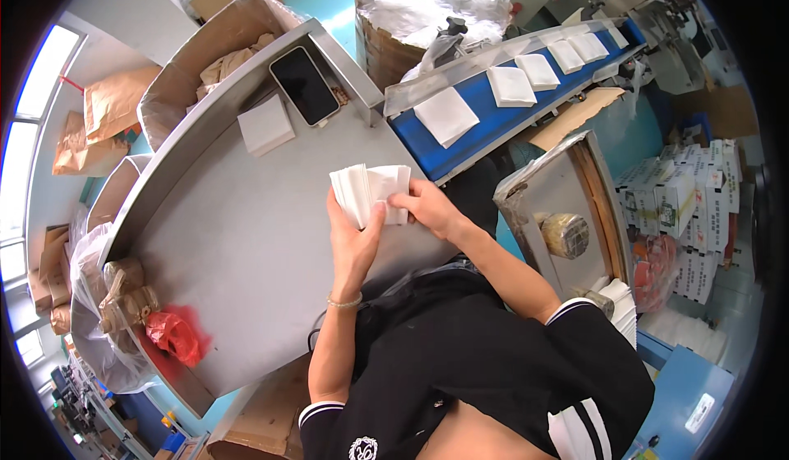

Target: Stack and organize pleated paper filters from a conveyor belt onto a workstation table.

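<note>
Above the metal table (271, 238), I hold a stack of white folded papers (355, 190) that look like napkins or small flat bags; which, I cannot tell. My left hand (353, 242) is wrapped round the stack's left side and lower edge, with the thumb in front. The right hand (433, 209) pinches the right part of the same stack, where the sheets are fanned and bent apart. On the table beyond lies another square white stack (267, 125), beside a dark-screened phone (305, 86).
A blue conveyor belt (427, 152) carrying several white paper stacks (446, 117) runs off to the far right. A red plastic bag (174, 334) lies at the table's left end. At right stand a metal tray (538, 193) with a roll of tape (565, 235) and piled white boxes (674, 197).
</note>
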